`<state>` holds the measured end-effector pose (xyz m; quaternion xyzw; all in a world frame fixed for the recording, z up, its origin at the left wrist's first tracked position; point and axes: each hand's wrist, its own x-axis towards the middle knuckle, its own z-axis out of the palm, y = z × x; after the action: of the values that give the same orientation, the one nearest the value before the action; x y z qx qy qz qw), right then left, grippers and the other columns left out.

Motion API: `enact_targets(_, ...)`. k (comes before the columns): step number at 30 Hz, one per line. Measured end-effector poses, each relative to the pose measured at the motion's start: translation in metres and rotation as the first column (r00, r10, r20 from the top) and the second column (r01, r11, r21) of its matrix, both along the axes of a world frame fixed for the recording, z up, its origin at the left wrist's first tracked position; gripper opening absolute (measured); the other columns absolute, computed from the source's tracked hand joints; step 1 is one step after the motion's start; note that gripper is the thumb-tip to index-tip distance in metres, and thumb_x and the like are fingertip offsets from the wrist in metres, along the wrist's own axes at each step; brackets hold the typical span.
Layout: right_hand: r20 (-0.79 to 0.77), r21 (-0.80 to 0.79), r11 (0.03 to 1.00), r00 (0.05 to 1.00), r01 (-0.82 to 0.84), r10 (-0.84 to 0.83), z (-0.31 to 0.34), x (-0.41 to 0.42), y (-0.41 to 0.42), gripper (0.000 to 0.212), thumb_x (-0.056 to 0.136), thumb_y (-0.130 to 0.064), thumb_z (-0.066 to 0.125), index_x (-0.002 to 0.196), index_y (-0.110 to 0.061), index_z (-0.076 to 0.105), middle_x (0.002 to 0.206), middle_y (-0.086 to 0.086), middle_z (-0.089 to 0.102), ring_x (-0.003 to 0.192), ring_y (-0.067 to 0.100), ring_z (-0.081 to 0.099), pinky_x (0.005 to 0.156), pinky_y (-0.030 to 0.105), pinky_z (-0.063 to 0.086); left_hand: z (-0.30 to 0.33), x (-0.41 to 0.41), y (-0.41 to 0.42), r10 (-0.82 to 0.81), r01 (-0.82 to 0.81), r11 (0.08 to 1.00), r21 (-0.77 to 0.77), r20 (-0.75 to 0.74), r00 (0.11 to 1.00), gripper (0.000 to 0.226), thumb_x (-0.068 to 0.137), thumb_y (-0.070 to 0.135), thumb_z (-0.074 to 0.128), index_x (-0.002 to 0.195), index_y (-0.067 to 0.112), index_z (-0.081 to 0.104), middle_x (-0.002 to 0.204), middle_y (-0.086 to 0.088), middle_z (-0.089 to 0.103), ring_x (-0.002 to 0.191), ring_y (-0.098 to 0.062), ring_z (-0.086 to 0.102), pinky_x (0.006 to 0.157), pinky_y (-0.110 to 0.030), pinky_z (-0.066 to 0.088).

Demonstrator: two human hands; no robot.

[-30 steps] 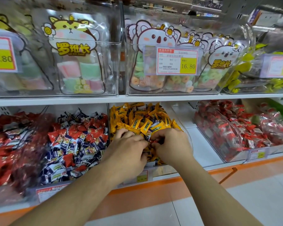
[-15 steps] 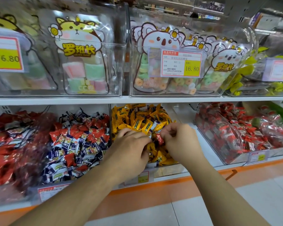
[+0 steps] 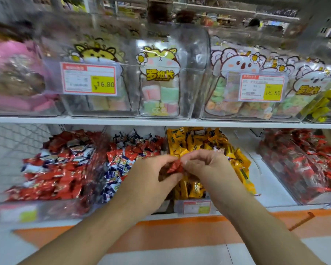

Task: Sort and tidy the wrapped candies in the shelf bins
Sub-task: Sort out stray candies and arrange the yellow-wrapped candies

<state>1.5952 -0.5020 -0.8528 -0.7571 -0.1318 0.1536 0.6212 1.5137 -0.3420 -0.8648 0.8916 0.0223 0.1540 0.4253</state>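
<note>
Both hands meet in front of the lower shelf, over the front of the bin of yellow-wrapped candies (image 3: 203, 148). Between them is a red-wrapped candy (image 3: 174, 166): the left hand (image 3: 151, 180) has its thumb and curled fingers closed on the candy's left side, and the right hand (image 3: 206, 169) pinches its right end with thumb and forefinger. The candy sits at the fingertips of both hands, held above the yellow pile and not resting on it.

Left of the yellow bin, touching its side, is a bin of mixed red and blue-white wrapped candies (image 3: 130, 157). Further left is a bin of red and white wrapped candies (image 3: 59, 169), blurred at its front. To the right, well apart across a bare stretch of white shelf (image 3: 264, 180), stands a clear bin of red-wrapped candies (image 3: 302, 165).

A price tag (image 3: 196, 207) hangs on the front of the yellow bin; its print is too blurred to read.

On the upper shelf are clear bins holding cartoon-animal bags of pastel marshmallow sweets (image 3: 160, 88) and ring-shaped gummies (image 3: 235, 92), each row with a price label reading 16.80 (image 3: 88, 80).
</note>
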Motion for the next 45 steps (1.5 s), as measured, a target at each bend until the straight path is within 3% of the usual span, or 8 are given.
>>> enact_targets(7,-0.103,0.051,0.997,0.992,-0.063,0.068,-0.008,-0.040,0.070,0.010,0.097,-0.019,0.071,0.093,-0.015,0.079,0.099,0.005,0.080,0.098,0.027,0.075,0.094,0.051,0.059,0.004,-0.064,0.072,0.205,-0.205,0.979,0.001,-0.043,0.978,0.013,0.094,0.032,0.074,0.103,0.041,0.076,0.092,0.030,0.072,0.088,0.012,0.065,0.072,-0.004,0.044)
enact_targets(14,-0.071,-0.038,0.991,0.990,-0.125,0.122,-0.006,-0.059,0.106,0.018,0.100,-0.005,0.061,0.090,-0.006,0.076,0.086,0.010,0.078,0.080,0.027,0.073,0.059,0.026,0.060,0.000,-0.099,0.164,0.575,-0.541,0.806,0.239,-0.102,0.812,0.038,0.092,0.038,0.073,0.130,0.036,0.068,0.120,0.014,0.070,0.093,-0.002,0.064,0.078,-0.014,0.043)
enact_targets(17,-0.094,-0.022,0.991,0.987,-0.132,0.129,-0.008,-0.059,0.113,0.017,0.099,-0.001,0.061,0.092,-0.004,0.076,0.087,0.012,0.078,0.076,0.025,0.073,0.064,0.035,0.060,-0.004,-0.104,0.174,0.530,-0.461,0.838,0.293,-0.231,0.816,0.053,0.096,0.029,0.067,0.147,0.036,0.053,0.149,0.008,0.052,0.085,-0.010,0.063,0.081,-0.015,0.046)
enact_targets(19,-0.077,-0.034,0.989,0.987,-0.145,0.142,-0.008,-0.059,0.114,0.017,0.100,-0.001,0.061,0.093,-0.005,0.076,0.086,0.009,0.079,0.078,0.024,0.074,0.067,0.037,0.060,-0.007,-0.105,0.174,0.502,-0.426,0.850,0.311,-0.226,0.835,0.057,0.095,0.028,0.065,0.150,0.036,0.050,0.156,0.013,0.043,0.114,-0.011,0.060,0.100,-0.022,0.046)
enact_targets(25,0.018,-0.084,0.979,0.982,-0.187,0.190,-0.010,-0.051,0.099,0.021,0.097,-0.010,0.065,0.086,-0.021,0.078,0.089,0.017,0.074,0.081,0.038,0.068,0.066,0.041,0.054,-0.005,-0.097,0.155,0.456,-0.395,0.846,0.359,-0.102,0.884,0.046,0.089,0.020,0.070,0.134,0.029,0.066,0.146,0.012,0.053,0.133,-0.014,0.050,0.113,-0.034,0.038)
enact_targets(28,0.178,-0.159,0.977,0.969,-0.143,0.170,0.002,-0.030,0.066,0.022,0.095,-0.007,0.064,0.081,-0.020,0.075,0.068,-0.001,0.068,0.065,0.021,0.061,0.059,0.030,0.048,-0.002,-0.082,0.123,0.318,-0.280,0.872,0.403,-0.031,0.947,0.045,0.088,0.016,0.070,0.130,0.032,0.066,0.144,0.015,0.051,0.136,-0.015,0.045,0.117,-0.040,0.035)
enact_targets(37,0.418,-0.338,0.903,0.902,0.265,-0.109,-0.031,0.051,-0.050,0.035,0.091,-0.004,0.064,0.085,-0.038,0.069,0.077,-0.011,0.072,0.076,0.019,0.070,0.074,0.043,0.061,-0.017,-0.004,0.009,-0.084,0.056,0.910,0.410,0.051,0.995,0.037,0.105,0.040,0.046,0.142,0.041,0.054,0.148,0.028,0.037,0.138,0.003,0.031,0.115,-0.015,0.022)
enact_targets(45,0.424,-0.646,0.763,0.826,-0.012,0.372,-0.046,0.055,-0.053,0.031,0.079,-0.026,0.079,0.082,-0.053,0.066,0.076,-0.024,0.060,0.072,0.002,0.055,0.061,0.018,0.042,-0.040,0.053,-0.032,-0.151,0.187,0.778,0.600,-0.111,0.982,0.050,0.103,0.054,0.041,0.148,0.034,0.046,0.159,0.016,0.034,0.151,-0.008,0.015,0.122,-0.037,0.002)
